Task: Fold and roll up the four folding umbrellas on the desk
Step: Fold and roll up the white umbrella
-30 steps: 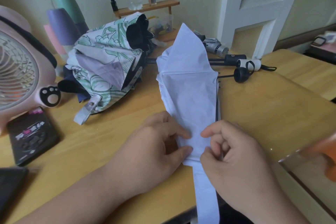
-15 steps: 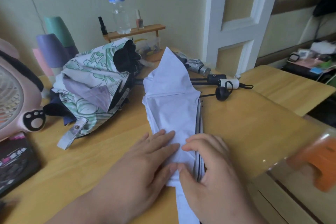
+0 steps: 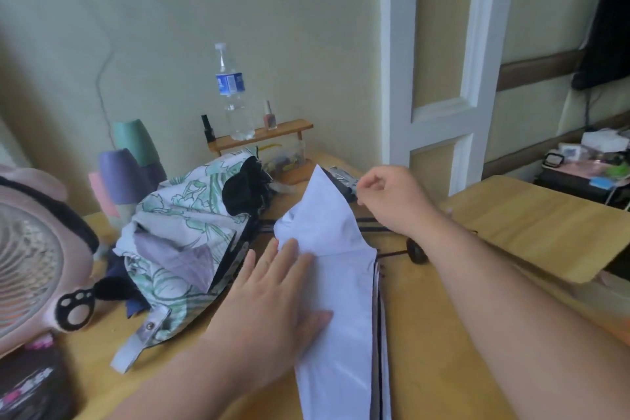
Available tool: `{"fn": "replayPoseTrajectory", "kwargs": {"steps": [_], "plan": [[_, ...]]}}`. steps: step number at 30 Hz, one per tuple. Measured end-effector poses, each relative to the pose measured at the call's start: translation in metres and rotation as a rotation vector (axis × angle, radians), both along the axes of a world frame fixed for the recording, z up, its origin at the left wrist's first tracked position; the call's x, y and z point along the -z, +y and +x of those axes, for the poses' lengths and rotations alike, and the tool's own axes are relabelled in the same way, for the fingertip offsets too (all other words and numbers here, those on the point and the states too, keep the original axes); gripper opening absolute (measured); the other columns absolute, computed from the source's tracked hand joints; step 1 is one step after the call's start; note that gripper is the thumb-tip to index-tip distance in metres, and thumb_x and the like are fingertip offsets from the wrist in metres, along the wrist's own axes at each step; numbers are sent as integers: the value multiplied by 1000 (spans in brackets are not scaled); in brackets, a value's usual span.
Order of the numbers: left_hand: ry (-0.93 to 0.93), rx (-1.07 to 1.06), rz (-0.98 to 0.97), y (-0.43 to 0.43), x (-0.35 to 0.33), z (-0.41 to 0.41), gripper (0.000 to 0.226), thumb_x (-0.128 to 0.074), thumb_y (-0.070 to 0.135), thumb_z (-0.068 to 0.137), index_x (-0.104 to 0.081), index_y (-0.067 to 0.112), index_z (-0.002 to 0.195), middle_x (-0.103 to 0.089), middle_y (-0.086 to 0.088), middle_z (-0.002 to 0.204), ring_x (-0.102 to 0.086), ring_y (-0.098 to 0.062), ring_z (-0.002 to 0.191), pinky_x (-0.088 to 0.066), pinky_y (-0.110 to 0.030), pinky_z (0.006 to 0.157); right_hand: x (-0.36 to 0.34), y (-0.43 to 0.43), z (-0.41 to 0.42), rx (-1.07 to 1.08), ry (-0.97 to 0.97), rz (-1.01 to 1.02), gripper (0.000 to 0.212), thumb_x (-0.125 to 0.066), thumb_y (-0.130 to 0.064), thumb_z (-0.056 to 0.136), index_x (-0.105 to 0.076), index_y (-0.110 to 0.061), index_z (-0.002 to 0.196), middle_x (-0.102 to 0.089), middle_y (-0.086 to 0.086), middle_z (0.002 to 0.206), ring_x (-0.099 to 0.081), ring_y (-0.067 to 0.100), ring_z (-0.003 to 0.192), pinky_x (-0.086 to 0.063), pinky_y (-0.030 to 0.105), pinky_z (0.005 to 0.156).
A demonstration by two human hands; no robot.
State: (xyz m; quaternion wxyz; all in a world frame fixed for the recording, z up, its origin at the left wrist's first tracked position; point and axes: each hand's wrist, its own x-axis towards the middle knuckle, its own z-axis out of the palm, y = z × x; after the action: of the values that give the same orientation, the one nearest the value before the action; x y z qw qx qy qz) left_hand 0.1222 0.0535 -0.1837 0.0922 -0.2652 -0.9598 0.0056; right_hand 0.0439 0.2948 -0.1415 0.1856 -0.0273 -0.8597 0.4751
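A pale lavender-white folding umbrella [image 3: 341, 300] lies flat along the wooden desk [image 3: 460, 334], its canopy folded into a long strip with a pointed panel standing up at the far end. My left hand [image 3: 272, 303] presses flat on the strip's left side, fingers straight. My right hand [image 3: 392, 198] is stretched forward just right of the pointed tip, fingers curled, with nothing visible between them. A green floral umbrella [image 3: 177, 232] lies crumpled to the left, over dark navy fabric [image 3: 117, 271]. A silver patterned umbrella [image 3: 341, 176] peeks out behind the tip. A black handle knob [image 3: 417, 254] lies under my right forearm.
A pink fan [image 3: 30, 266] stands at the left edge, a dark flat object [image 3: 30, 385] in front of it. Stacked cups [image 3: 126, 174] and a small shelf [image 3: 262, 135] with a water bottle [image 3: 231, 92] and nail polish [image 3: 271, 116] line the wall.
My right hand left the near end of the strip and reached forward to beside the pointed tip. My left hand slid up the strip, still flat. The camera tilted upward.
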Motion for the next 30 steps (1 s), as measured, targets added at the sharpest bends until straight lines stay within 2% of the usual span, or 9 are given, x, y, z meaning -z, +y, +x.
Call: {"fn": "replayPoseTrajectory", "kwargs": {"steps": [2,5,9,13,17,21,23,25,30], "plan": [[-33,-36,-4,1,20,-7,80,-19,74,99,-17,25,163,5,3,167,-8,-23,158,0,-37,127,28,-10,-3,34,42,-110,16,-62,-16,91,-69,-27,81,-72,-7,80,-66,11,78,-47,24,64],[-6,-68,-51,-5,42,-9,81,-21,72,100,-56,14,145,-43,-7,157,-50,-30,139,-28,-47,107,49,-21,0,-70,30,-179,20,-65,-16,93,-68,-30,78,-70,-13,67,-62,2,61,-44,18,59],[128,45,25,-6,45,-13,81,-27,72,99,-54,13,147,-46,0,157,-42,-25,145,-24,-51,110,47,-26,0,-42,168,-130,25,-67,-22,93,-66,-21,67,-62,-10,63,-56,5,59,-42,23,60],[141,165,69,-1,50,-15,81,-34,76,96,-53,16,148,-41,4,160,-37,-16,149,-21,-43,115,34,-34,8,27,346,-161,14,-71,-20,93,-72,-18,80,-64,-1,77,-62,7,73,-46,14,68],[146,187,82,-1,55,-17,88,-31,82,92,-56,16,145,-46,1,157,-40,-18,147,-22,-43,113,17,-46,3,-19,172,-197,15,-69,-27,94,-71,-18,107,-72,-8,93,-65,-4,84,-46,7,73],[131,213,105,0,56,-17,98,-27,91,85,-55,17,144,-47,-3,157,-42,-21,147,-22,-46,112,-19,-56,-28,63,36,-36,43,-72,-34,90,-59,-17,127,-66,-4,98,-65,15,94,-50,28,83],[114,217,98,1,55,-17,100,-25,92,83,-57,18,142,-50,-4,154,-45,-21,145,-23,-46,111,-40,-61,-44,60,-122,21,34,-72,-36,88,-58,-20,114,-64,10,110,-64,28,106,-51,33,74],[94,219,100,2,56,-18,100,-24,93,82,-60,19,140,-53,-5,152,-48,-21,142,-23,-46,110,-54,-68,-57,35,-291,12,29,-75,-36,79,-55,-19,92,-43,1,78,-37,23,65,-40,26,53],[50,212,109,4,56,-19,99,-23,94,80,-66,21,133,-60,-4,145,-56,-19,135,-26,-47,107,-55,-76,-92,4,-401,-121,52,-81,-39,57,-72,-10,99,-68,13,94,-55,28,73,-43,35,63]]}}
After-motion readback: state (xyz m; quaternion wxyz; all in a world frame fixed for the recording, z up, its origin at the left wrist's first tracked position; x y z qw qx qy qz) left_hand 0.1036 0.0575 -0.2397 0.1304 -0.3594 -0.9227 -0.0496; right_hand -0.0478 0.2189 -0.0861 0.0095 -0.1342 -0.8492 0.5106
